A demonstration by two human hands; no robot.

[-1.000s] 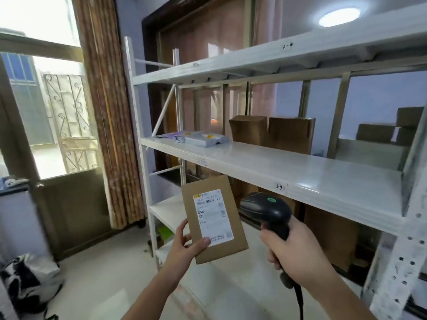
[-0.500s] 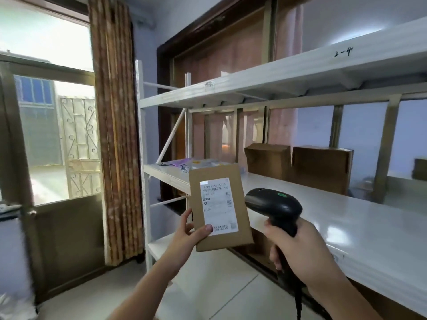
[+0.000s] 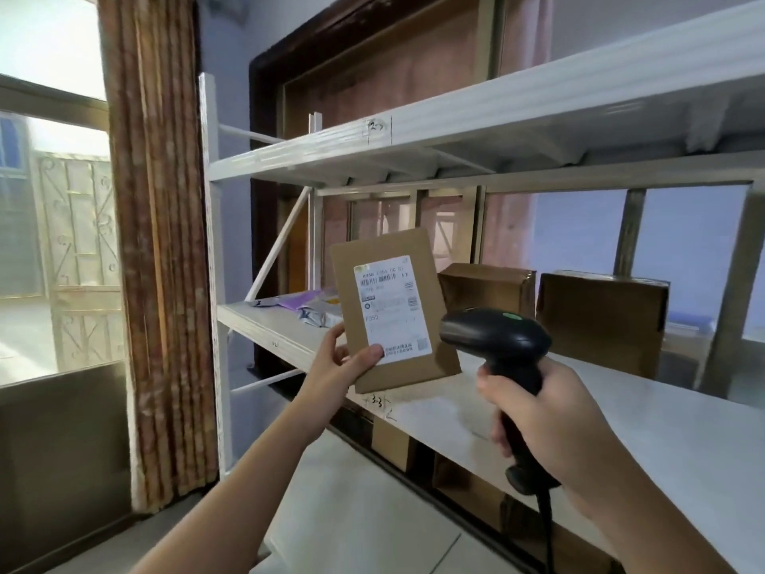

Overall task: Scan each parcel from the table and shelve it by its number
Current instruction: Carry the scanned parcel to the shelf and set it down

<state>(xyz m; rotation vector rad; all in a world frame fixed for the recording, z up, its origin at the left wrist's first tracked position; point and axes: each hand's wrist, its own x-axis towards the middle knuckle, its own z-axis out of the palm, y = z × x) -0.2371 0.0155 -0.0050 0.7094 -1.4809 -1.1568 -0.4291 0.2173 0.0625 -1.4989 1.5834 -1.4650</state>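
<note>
Shelving (image 3: 476,122) in white metal fills the right of the view, with a brown curtain (image 3: 159,242) hanging beside its left upright. On the middle shelf (image 3: 621,420) two closed cardboard boxes (image 3: 602,321) stand side by side toward the back, and flat purple and silver mailers (image 3: 304,306) lie near the left end. Handwritten numbers mark the front edges of the shelves, too blurred to read surely. Held upright in front of the middle shelf is the parcel (image 3: 393,312), a flat brown envelope with a white label facing the camera. The left hand (image 3: 339,366) pinches its lower left corner, thumb on the label. The right hand (image 3: 550,424) is wrapped round the grip of a black scanner (image 3: 494,337), whose head sits just right of the parcel.
</note>
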